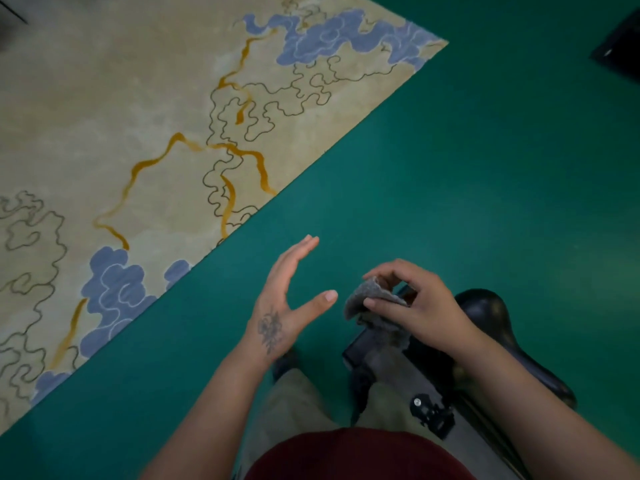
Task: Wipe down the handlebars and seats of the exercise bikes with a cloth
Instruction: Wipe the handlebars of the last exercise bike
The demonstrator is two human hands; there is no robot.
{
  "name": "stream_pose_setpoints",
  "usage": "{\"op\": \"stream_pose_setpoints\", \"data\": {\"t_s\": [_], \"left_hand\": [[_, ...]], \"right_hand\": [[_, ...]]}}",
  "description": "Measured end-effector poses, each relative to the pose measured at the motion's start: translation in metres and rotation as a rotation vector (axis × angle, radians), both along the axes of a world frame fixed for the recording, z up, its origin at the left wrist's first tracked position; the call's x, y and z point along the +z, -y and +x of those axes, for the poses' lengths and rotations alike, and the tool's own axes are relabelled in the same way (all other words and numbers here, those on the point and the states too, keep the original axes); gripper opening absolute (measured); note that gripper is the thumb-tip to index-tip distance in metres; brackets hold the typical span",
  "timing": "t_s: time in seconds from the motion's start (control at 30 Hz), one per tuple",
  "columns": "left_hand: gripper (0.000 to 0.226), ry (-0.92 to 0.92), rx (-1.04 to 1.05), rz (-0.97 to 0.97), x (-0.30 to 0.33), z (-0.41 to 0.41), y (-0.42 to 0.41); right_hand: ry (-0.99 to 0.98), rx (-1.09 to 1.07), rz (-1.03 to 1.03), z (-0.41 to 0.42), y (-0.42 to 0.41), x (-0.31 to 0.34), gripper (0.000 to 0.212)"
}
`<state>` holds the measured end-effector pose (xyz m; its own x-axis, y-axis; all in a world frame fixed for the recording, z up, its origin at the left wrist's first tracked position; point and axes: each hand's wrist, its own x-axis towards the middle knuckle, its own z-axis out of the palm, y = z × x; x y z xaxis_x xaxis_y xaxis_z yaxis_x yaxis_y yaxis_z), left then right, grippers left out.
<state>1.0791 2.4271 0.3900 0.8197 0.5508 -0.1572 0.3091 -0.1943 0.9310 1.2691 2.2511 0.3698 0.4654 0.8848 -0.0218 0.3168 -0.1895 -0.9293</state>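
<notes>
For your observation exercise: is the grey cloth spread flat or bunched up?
Bunched. The cloth curls and droops in folds, pinched by the right hand.

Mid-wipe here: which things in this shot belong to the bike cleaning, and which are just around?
Part of the job:
- grey cloth, pinched by the right hand
- black bike seat
- left hand, fingers straight, holding nothing

Just around:
- patterned rug
- green floor
- dark object at top right, unclear

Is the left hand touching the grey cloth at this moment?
Apart. The head view shows the left hand open, with green floor visible between its thumb and the cloth, which only the right hand pinches.
</notes>
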Motion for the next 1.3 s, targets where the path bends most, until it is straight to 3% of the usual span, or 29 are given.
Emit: {"op": "stream_pose_setpoints", "data": {"t_s": [0.37,0.6,0.9,1.3], "left_hand": [[0.074,0.046,-0.399,-0.049,-0.018,0.090,-0.154],[0.072,0.103,-0.634,-0.057,-0.012,0.165,-0.203],[0.073,0.082,-0.884,-0.068,-0.014,0.278,-0.189],[0.069,0.034,-1.061,-0.069,-0.027,0.459,-0.128]], "right_hand": [[0.120,-0.419,-0.038,0.020,-0.087,0.006,0.015],[0.117,-0.747,-0.042,0.030,-0.104,0.024,0.014],[0.138,-1.023,-0.054,0.075,-0.089,0.026,0.017],[0.045,-1.185,-0.048,0.202,-0.042,-0.003,0.014]]}}
